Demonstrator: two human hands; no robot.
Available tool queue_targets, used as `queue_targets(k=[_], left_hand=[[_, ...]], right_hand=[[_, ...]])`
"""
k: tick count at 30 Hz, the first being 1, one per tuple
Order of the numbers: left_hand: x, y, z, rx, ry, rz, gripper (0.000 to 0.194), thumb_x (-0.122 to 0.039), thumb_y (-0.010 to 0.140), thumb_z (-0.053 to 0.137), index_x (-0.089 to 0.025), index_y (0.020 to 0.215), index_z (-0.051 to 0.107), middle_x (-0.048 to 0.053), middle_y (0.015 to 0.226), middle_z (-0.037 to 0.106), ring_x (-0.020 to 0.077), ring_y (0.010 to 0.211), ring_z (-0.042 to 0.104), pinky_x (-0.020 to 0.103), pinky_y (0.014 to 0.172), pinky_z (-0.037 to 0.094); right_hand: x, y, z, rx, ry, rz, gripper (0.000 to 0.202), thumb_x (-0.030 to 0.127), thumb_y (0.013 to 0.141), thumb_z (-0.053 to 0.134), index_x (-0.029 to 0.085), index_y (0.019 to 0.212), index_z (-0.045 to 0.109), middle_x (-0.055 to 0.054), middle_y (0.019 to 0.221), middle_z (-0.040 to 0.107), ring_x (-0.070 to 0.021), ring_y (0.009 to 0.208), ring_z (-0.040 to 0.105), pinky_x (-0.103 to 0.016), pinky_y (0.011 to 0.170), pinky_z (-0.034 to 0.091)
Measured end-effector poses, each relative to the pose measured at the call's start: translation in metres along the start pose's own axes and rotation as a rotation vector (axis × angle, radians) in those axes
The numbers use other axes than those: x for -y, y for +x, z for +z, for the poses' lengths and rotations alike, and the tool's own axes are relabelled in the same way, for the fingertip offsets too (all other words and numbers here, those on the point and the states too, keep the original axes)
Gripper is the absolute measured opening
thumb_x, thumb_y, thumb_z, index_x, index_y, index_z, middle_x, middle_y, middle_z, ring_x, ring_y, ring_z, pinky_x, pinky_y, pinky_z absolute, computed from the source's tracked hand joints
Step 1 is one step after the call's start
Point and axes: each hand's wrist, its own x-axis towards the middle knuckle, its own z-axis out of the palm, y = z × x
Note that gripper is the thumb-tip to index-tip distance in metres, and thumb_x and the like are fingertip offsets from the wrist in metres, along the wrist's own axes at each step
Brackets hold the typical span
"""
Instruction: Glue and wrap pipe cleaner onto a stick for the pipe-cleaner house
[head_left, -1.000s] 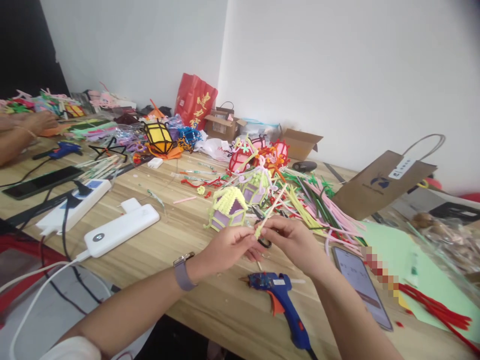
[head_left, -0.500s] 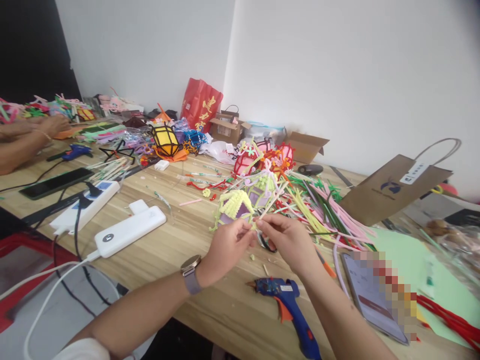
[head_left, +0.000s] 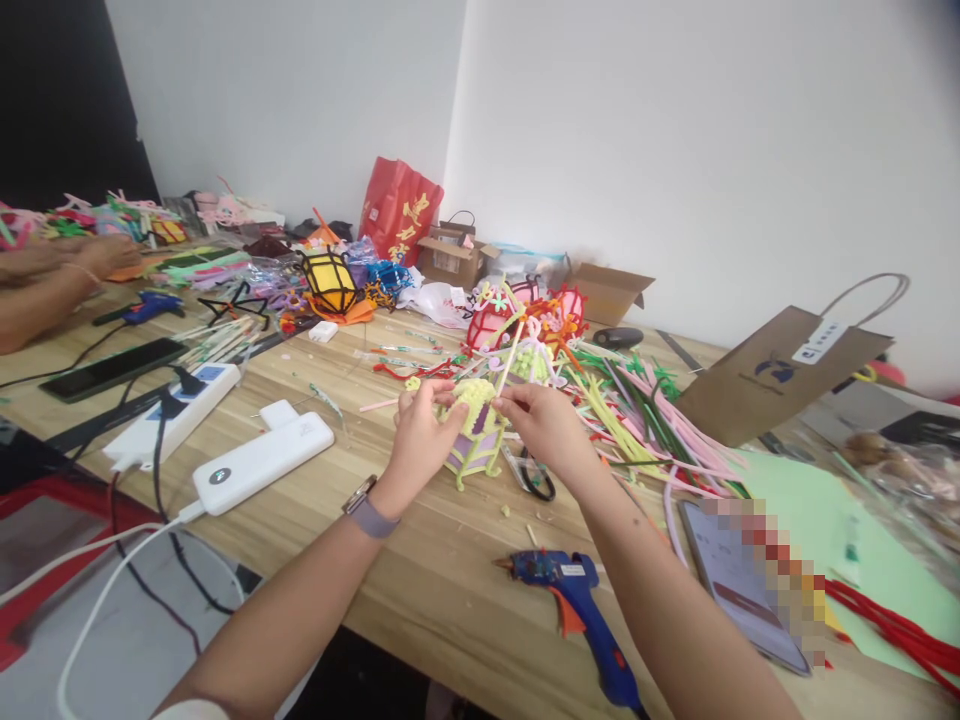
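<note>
A small lantern of fuzzy stems (head_left: pixel 474 450), with a yellow-green top and legs and purple panels, is between my hands. My left hand (head_left: pixel 429 430) grips its top from the left, thumb on the yellow-green part. Fingers of my right hand (head_left: pixel 541 420) are pinched at its right side, beside a thin pale stick (head_left: pixel 512 352) that slants up from them. Black-handled scissors (head_left: pixel 537 478) lie under my right wrist. A blue glue gun (head_left: pixel 574 590) with an orange trigger rests on the table below my hands.
A power strip (head_left: pixel 176 415) and white power bank (head_left: pixel 262 462) with cables sit left. Colourful stems (head_left: pixel 660 420), a phone (head_left: pixel 739 585) and a paper bag (head_left: pixel 780 375) are right. Finished lanterns (head_left: pixel 328 283) stand behind. Another person's hands (head_left: pixel 90 258) are at far left.
My left hand has moved up and left onto the lantern, which now shows upright with its legs visible. My right hand has shifted slightly up and left.
</note>
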Motion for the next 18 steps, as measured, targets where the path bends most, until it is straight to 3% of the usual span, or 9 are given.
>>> queue_targets(k=[3,9,13,18], left_hand=[[0.004,0.0,0.004,0.034,-0.095,-0.02,0.031,-0.026,0.076,0.066,-0.02,0.105,0.057,0.008,0.106,0.063,0.0242,0.107,0.056,0.043,0.097,0.04],[0.015,0.004,0.008,0.126,-0.428,-0.098,0.032,-0.026,0.074,0.067,-0.019,0.103,0.055,0.009,0.108,0.06,0.0189,0.096,0.061,0.031,0.078,0.05],[0.011,0.005,0.006,0.171,-0.506,-0.121,0.032,-0.027,0.073,0.066,-0.018,0.1,0.052,0.008,0.104,0.059,0.0175,0.091,0.06,0.027,0.069,0.05],[0.004,0.005,0.002,0.223,-0.547,-0.177,0.033,-0.027,0.072,0.066,-0.017,0.099,0.049,0.004,0.094,0.059,0.0145,0.084,0.06,0.023,0.066,0.046]], right_hand=[[0.005,0.002,0.0,0.021,-0.146,-0.033,0.025,0.024,0.088,0.051,0.017,0.071,0.067,-0.003,0.066,0.063,-0.0146,0.061,0.053,-0.024,0.057,0.03],[0.011,0.005,0.002,0.109,-0.316,-0.038,0.025,0.024,0.092,0.05,0.017,0.08,0.071,-0.007,0.082,0.07,-0.0176,0.076,0.061,-0.025,0.062,0.034],[0.018,0.003,0.001,0.13,-0.429,-0.032,0.025,0.026,0.094,0.048,0.016,0.088,0.071,-0.01,0.09,0.071,-0.02,0.084,0.063,-0.026,0.066,0.037],[0.025,0.001,0.001,0.116,-0.521,-0.041,0.026,0.023,0.093,0.048,0.013,0.089,0.071,-0.014,0.091,0.07,-0.0218,0.08,0.065,-0.028,0.064,0.038]])
